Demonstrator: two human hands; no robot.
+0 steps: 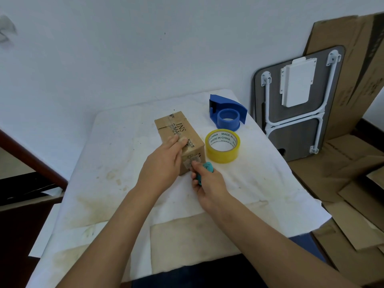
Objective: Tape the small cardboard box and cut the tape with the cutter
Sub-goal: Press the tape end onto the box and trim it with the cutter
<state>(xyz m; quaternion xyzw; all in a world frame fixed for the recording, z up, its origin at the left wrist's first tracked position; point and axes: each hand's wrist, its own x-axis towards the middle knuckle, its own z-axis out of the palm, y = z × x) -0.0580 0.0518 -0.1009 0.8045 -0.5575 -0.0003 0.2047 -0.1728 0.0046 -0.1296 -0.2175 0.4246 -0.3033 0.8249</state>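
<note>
A small brown cardboard box (pixel 176 129) lies on the white-covered table (pixel 116 154), with tape running along its top and down its near end. My left hand (pixel 164 163) rests on the box's near top edge, fingers pressing down on the tape. My right hand (pixel 205 183) grips a small teal cutter (pixel 206 169) right at the taped near face of the box. The yellow tape roll (pixel 222 145) stands just right of the box, touching or almost touching it.
A blue tape dispenser (pixel 226 113) sits behind the roll at the table's back right. A folded table (pixel 295 113) and flattened cardboard (pixel 353 163) lean and lie to the right. A white wall stands behind; dark furniture is at the left.
</note>
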